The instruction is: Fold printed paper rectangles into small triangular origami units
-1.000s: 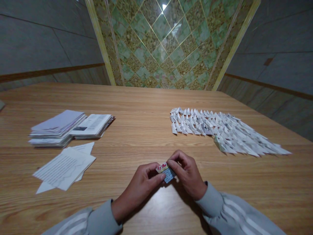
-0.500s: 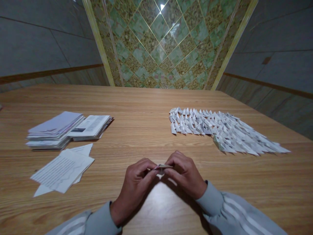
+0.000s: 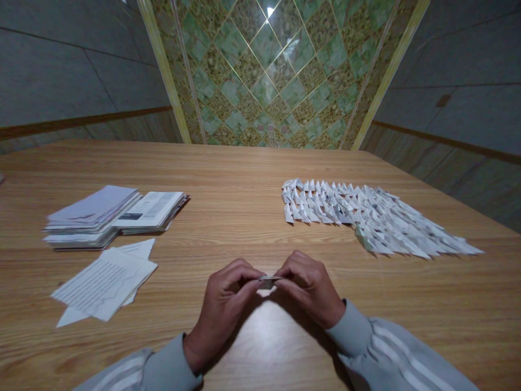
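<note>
A small folded piece of paper (image 3: 267, 283) is pinched between my two hands, a little above the tabletop. My left hand (image 3: 230, 296) grips its left end between thumb and fingers. On the opposite end, my right hand (image 3: 307, 285) closes in the same kind of pinch. The paper shows nearly edge-on, and the fingertips cover much of it. Several folded paper pieces (image 3: 325, 203) with pointed tips stand in tight rows beyond my right hand.
Stacks of paper sheets (image 3: 95, 203) and a printed stack (image 3: 152, 209) sit at the left on the wooden table (image 3: 228, 190). Closer to me, loose lined sheets (image 3: 103, 282) overlap. A tiled wall (image 3: 268, 81) rises behind the table's far edge.
The folded paper has been flattened slightly and its top edge now looks thinner and more level. Both hands keep nearly the same place.
</note>
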`<state>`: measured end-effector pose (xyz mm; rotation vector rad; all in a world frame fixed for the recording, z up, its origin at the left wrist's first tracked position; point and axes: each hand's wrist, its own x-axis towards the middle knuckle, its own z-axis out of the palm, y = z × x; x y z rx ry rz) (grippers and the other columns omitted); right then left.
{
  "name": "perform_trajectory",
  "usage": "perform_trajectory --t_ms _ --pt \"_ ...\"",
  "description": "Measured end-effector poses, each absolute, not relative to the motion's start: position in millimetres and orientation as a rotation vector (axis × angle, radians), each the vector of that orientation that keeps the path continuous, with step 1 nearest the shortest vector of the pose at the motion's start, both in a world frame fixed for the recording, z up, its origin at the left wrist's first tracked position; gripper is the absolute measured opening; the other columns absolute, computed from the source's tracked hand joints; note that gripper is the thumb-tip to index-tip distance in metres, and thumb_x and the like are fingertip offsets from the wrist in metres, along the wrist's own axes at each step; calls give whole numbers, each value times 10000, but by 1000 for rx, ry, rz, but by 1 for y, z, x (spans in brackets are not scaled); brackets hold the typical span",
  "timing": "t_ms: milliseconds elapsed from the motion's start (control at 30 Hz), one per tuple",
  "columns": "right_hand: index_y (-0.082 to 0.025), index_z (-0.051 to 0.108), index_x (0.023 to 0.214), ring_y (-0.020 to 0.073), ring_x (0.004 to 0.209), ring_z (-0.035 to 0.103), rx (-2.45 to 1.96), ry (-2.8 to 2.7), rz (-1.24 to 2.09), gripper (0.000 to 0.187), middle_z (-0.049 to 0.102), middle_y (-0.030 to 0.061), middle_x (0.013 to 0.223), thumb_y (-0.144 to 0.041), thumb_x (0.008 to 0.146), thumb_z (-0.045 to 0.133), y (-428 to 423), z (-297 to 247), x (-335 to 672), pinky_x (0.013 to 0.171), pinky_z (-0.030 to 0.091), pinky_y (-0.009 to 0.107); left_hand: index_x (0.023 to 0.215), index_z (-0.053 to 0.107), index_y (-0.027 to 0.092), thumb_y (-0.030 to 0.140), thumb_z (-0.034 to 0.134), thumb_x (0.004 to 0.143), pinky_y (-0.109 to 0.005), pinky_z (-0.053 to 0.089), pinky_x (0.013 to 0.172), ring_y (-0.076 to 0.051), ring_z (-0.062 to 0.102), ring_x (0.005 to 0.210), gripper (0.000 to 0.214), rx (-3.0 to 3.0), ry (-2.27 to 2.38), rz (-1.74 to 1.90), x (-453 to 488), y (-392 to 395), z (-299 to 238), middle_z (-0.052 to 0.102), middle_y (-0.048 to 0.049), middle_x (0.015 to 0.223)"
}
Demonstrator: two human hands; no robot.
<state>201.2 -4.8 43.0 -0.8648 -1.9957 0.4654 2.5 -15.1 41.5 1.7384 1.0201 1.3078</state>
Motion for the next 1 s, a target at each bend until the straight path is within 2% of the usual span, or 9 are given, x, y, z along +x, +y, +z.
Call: perform_trajectory --t_ms 67,133,233,367,567,700,767,867,1000 --pt "-162 658 724 159 646 557 -919 -1957 545 189 632 23 657 -247 893 658 -5 43 202 602 382 266 738 721 187 209 693 828 -225 459 594 -143 615 650 97 1583 1032 1253 4 -14 41 672 -8 687" --pt "-166 635 698 152 636 554 -995 -1857 692 193 620 10 653 -253 866 674 -5 42 202 598 385 261 853 711 194 229 714 803 -238 486 626 -158 639 708 61 1389 1008 1182 6 -13 39 703 -15 794" --pt "-170 593 695 141 615 537 -1060 -1643 960 225 602 -4 650 -318 844 675 -5 38 200 584 402 252 1020 690 190 254 759 756 -262 506 663 -182 657 776 280 1202 938 1049 10 -11 31 723 -37 909" --pt "-169 572 720 138 616 532 -1035 -1545 1172 282 598 -2 659 -410 810 687 -7 35 195 577 426 248 894 740 124 314 736 789 -273 481 683 -172 623 732 217 1206 902 969 13 -11 25 723 -57 818" --pt "-168 614 836 117 577 492 -1045 -1692 1113 268 584 -18 661 -433 825 650 -12 42 193 519 373 217 888 754 133 289 690 833 -315 482 754 -214 632 813 177 1327 833 941 12 -17 27 733 -64 838" --pt "-177 560 675 112 568 455 -1091 -1789 932 287 511 -30 602 -381 874 590 -12 41 192 516 332 219 754 715 129 275 681 844 -248 437 625 -156 574 677 175 1375 844 919 14 -20 27 678 -28 712" --pt "-180 521 631 113 574 446 -1086 -1768 908 333 483 -31 594 -377 897 559 -10 39 192 525 330 223 771 709 131 263 690 830 -247 446 637 -153 580 684 146 1322 838 925 15 -19 28 682 -28 726" --pt "-188 496 654 115 579 448 -1089 -1616 1018 350 477 -36 604 -432 896 562 -8 36 193 537 356 225 841 710 137 278 702 813 -257 475 662 -159 610 703 144 1235 845 937 17 -18 26 695 -37 761" --pt "-190 490 667 120 580 469 -1079 -1494 1094 380 503 -33 609 -489 885 579 -8 35 193 547 389 231 760 661 131 320 683 828 -225 436 525 -122 554 540 202 1208 916 923 16 -18 21 636 -12 618"
